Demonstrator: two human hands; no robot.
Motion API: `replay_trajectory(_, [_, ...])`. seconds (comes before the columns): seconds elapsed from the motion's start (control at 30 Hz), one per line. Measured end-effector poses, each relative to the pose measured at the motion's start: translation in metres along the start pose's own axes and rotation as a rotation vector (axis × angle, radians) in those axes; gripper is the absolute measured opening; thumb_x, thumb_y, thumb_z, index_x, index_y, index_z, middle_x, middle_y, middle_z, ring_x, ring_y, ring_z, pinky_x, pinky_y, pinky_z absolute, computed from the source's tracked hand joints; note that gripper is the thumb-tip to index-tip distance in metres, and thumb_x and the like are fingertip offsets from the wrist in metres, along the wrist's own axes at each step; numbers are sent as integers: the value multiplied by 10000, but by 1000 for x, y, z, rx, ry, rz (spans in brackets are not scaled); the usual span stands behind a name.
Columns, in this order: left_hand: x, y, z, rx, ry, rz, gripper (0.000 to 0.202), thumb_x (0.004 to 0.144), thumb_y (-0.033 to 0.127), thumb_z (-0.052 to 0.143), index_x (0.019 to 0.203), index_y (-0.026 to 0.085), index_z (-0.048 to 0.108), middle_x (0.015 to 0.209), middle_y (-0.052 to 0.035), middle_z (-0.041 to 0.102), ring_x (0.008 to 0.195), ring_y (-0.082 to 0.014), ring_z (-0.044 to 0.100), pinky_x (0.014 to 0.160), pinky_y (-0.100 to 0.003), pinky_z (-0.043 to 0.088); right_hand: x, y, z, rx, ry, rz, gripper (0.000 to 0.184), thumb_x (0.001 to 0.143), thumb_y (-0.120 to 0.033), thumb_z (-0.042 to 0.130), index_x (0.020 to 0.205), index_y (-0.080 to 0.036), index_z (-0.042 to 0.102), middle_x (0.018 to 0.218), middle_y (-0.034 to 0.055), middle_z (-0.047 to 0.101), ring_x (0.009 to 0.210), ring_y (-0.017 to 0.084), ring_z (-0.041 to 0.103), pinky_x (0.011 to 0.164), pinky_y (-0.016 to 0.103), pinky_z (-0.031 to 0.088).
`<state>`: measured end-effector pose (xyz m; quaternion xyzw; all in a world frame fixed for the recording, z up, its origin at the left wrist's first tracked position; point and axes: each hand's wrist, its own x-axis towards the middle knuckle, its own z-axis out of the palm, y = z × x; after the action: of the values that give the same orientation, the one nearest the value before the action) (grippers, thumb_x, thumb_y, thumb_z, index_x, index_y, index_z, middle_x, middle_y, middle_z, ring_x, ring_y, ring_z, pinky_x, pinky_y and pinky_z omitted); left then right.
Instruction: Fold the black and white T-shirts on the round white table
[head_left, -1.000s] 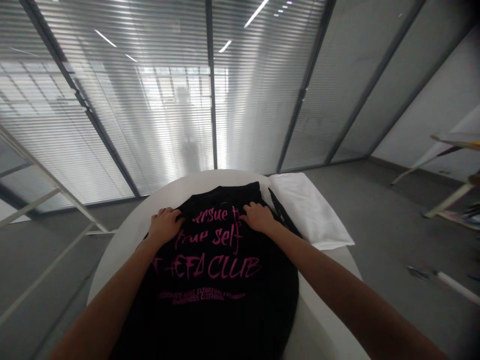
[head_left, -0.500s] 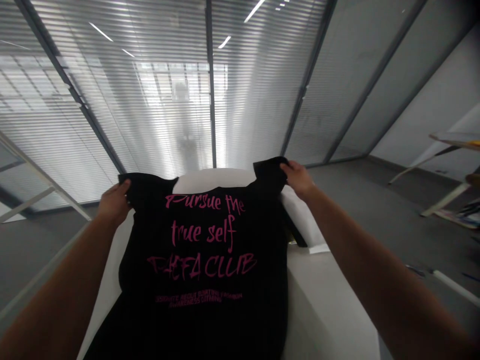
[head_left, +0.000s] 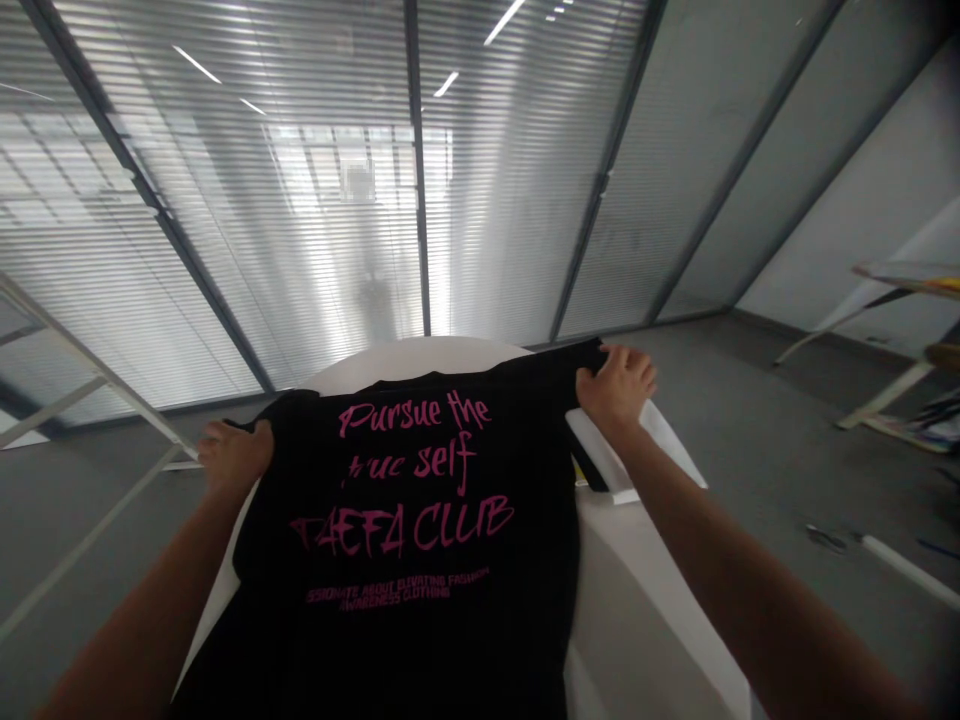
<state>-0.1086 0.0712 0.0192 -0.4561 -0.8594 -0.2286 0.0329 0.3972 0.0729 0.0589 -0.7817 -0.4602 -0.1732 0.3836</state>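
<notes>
A black T-shirt (head_left: 420,640) with pink lettering lies spread over a white rounded board or table (head_left: 442,352). My left hand (head_left: 234,458) rests at the shirt's left sleeve edge, thumb apart from the fingers, some fingertips hidden. At the opposite side, my right hand (head_left: 619,390) touches the end of the right sleeve, its fingers spread and partly curled. A fold hides part of the lettering near the middle left. Beside the right sleeve, a white sheet-like item (head_left: 667,445) sticks out from below my right wrist.
Glass partitions with blinds (head_left: 337,250) stand ahead. A white metal frame (head_left: 90,365) is at the left. On the right are a table (head_left: 900,275), a white tube (head_left: 907,570) and a scissors-like tool (head_left: 825,538) on the grey floor (head_left: 735,400).
Both hands have moved lower and the fingers have loosened from their pinch on the sleeves. The right sleeve now extends outward, and the shirt's top edge lies flatter across the white surface.
</notes>
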Motion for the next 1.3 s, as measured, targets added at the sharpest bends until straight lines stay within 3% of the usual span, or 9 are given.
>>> replay_trajectory(0.07, [-22,5,1,73,81,72,679,818,457,484,1325,9,423,1289,-320,437,1209,-465,427,901,-571,391,-25,-21,-10,-42,-96,-283,298,824,-214,506,1109,-162,578,1235,175,520,1155,349,430,932,502,321])
replay_trajectory(0.13, [-48,8,3,165,68,329,529,831,422,480,1262,121,535,1258,-221,488,1188,-416,444,937,-561,365,-56,-38,-18,-29,-369,-565,230,872,-205,453,1041,-172,605,1068,134,599,1037,287,499,898,433,343])
replay_trajectory(0.27, [-92,12,13,221,-209,790,372,869,296,453,1200,234,611,1148,-108,573,1076,-278,512,915,-415,403,-123,-57,-19,27,-728,-896,355,935,-451,441,1169,-222,578,1087,97,605,992,261,518,880,409,361])
replay_trajectory(0.43, [-107,14,15,260,-300,882,312,871,197,433,1119,197,623,1085,-104,620,1033,-257,515,878,-390,401,-157,-57,-14,-9,-833,-927,351,975,-446,387,1172,-225,577,1169,108,582,1067,268,488,888,410,373])
replay_trajectory(0.63, [-110,13,-6,259,-499,937,188,877,202,390,862,202,577,902,-61,662,889,-221,588,781,-343,394,-140,-50,-24,37,-1000,-982,236,975,-279,406,1124,-233,584,1161,76,624,1021,228,555,848,358,413])
replay_trajectory(0.97, [-103,22,-37,2,-945,861,217,884,308,381,771,208,537,729,-17,621,658,-157,585,601,-263,371,-108,-61,-47,11,-1428,-955,195,879,-250,500,950,-194,672,958,74,713,843,211,658,689,273,429])
replay_trajectory(1.1, [-81,29,-43,-138,-1093,731,317,908,450,356,903,201,551,735,-11,612,615,-145,564,551,-246,395,-102,-69,-48,-12,-1388,-907,200,878,-323,514,918,-201,668,866,57,707,763,201,646,638,271,411])
replay_trajectory(1.2, [-75,35,-41,-106,-1147,652,389,904,524,336,988,205,543,736,-13,616,576,-150,555,511,-253,402,-111,-75,-42,51,-1133,-821,340,948,-445,411,1037,-202,631,986,84,685,889,222,630,739,305,430])
replay_trajectory(1.3, [-86,45,-32,-11,-986,784,340,910,455,356,991,212,579,856,-48,643,715,-178,607,645,-290,458,-131,-78,-31,80,-931,-843,427,943,-519,414,1206,-216,562,1165,112,621,1072,270,560,900,390,401])
